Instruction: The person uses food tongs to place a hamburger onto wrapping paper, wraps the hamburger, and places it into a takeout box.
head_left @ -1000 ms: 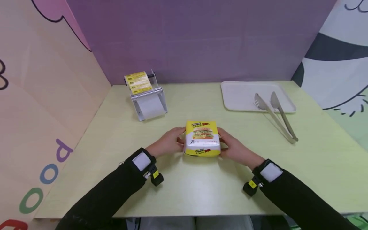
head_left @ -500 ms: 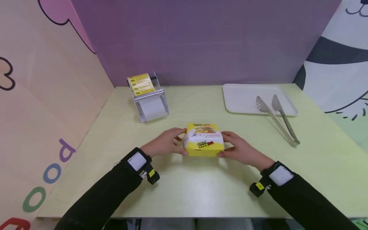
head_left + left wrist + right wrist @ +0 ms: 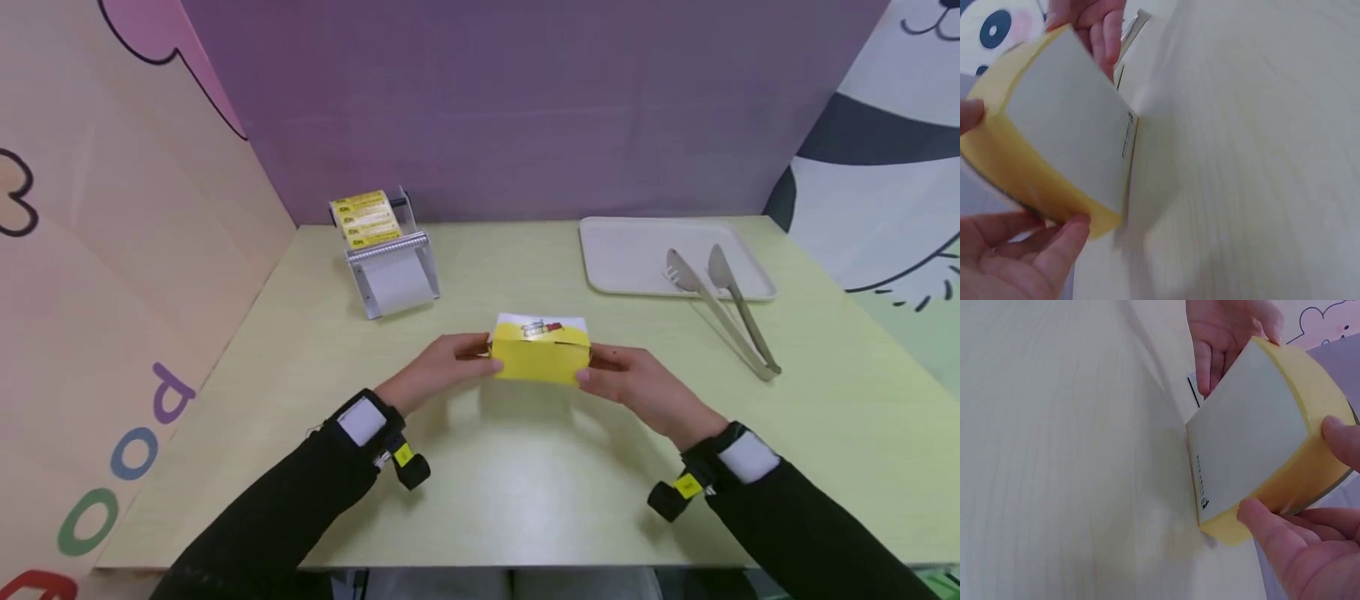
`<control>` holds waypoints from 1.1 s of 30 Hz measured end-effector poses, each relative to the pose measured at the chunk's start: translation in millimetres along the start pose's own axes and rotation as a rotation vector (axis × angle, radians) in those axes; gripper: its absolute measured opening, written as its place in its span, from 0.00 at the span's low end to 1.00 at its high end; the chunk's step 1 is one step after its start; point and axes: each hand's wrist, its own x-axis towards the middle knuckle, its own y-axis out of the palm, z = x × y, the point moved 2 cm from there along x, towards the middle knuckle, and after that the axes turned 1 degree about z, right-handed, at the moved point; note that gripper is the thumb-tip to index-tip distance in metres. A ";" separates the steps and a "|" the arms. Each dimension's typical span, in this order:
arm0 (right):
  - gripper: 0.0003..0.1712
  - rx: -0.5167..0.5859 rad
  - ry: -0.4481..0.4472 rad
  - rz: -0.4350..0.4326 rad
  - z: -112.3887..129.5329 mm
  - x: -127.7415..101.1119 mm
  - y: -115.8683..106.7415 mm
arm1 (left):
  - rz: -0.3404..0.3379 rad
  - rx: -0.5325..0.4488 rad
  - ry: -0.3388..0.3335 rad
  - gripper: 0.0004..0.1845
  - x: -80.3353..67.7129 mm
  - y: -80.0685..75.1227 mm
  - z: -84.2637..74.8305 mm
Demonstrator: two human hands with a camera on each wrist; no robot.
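A yellow and white burger box (image 3: 542,352) is tipped up between my two hands, its yellow front side facing me. Its plain white underside (image 3: 1066,112) shows in the left wrist view, with the far bottom edge close to the table. My left hand (image 3: 442,368) grips the box's left side, thumb at the front corner. On the opposite side, my right hand (image 3: 637,387) holds it with the thumb near the lower front corner. Small dark print (image 3: 1202,481) marks the underside in the right wrist view. The burger picture on the lid is hidden.
Behind and to the left stands a metal dispenser (image 3: 427,267) with a roll of yellow labels (image 3: 366,219). Metal tongs (image 3: 731,321) lean over the front rim of a white tray (image 3: 626,250) at back right. A purple wall (image 3: 517,108) closes off the back.
The box has tilted from showing its printed lid to showing its yellow front side, its near edge rising. Both hands have turned with it, keeping hold of its sides.
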 end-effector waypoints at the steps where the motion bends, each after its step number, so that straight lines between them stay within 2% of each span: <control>1: 0.35 0.032 -0.002 0.000 1.1 0.5 1.3 | -0.022 0.003 -0.017 0.29 0.2 2.2 -1.7; 4: 0.35 0.107 -0.001 -0.004 4.6 1.2 5.3 | -0.080 0.049 -0.068 0.29 0.4 7.3 -6.3; 9: 0.39 0.102 0.054 -0.051 8.7 -0.2 8.8 | -0.149 0.041 -0.178 0.32 -1.8 9.8 -10.2; 16: 0.38 0.107 0.083 -0.096 11.0 1.0 8.8 | -0.137 -0.083 -0.263 0.31 0.0 9.5 -9.7; 22: 0.39 0.063 0.104 -0.078 14.7 5.2 7.1 | -0.136 -0.055 -0.213 0.36 1.8 3.5 -12.9; 25: 0.39 -0.003 0.114 -0.057 17.8 8.7 3.5 | -0.096 -0.037 -0.163 0.40 3.7 0.0 -15.0; 28: 0.35 -0.050 0.130 -0.027 21.0 13.4 -0.8 | -0.043 -0.019 -0.141 0.38 6.8 -4.0 -15.9; 33: 0.30 -0.001 0.192 0.006 28.7 23.5 -8.1 | 0.010 -0.035 -0.181 0.38 12.2 -13.5 -20.4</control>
